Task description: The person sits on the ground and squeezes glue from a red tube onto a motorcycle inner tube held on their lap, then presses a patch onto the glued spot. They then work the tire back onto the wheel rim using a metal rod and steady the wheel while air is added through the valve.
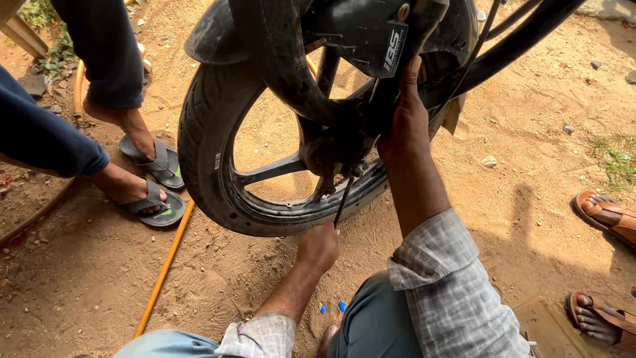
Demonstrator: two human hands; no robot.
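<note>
2 hands are ours here, both at a motorcycle wheel (218, 179) that fills the upper middle of the view. Our left hand (318, 246) is closed in a fist around the lower end of a thin dark tool (344, 202), just below the tyre's bottom edge; the tool slants up from the fist toward the hub (331, 149). Our right hand (405, 122) reaches higher, fingers pressed flat against the dark parts beside the hub, the thumb pointing up along the frame; we cannot tell whether it grips anything there. Both forearms come out of rolled checked sleeves (444, 285).

Around the hub we see black spokes, the rim, and above it the mudguard (218, 33) curving over the tyre. A yellow hose (165, 265) lies on the sandy ground (530, 152), passing under the tyre's left side. At left stands another person in grey sandals (156, 202). At the right edge, 2 feet in brown sandals (606, 215) show, well apart from the wheel.
</note>
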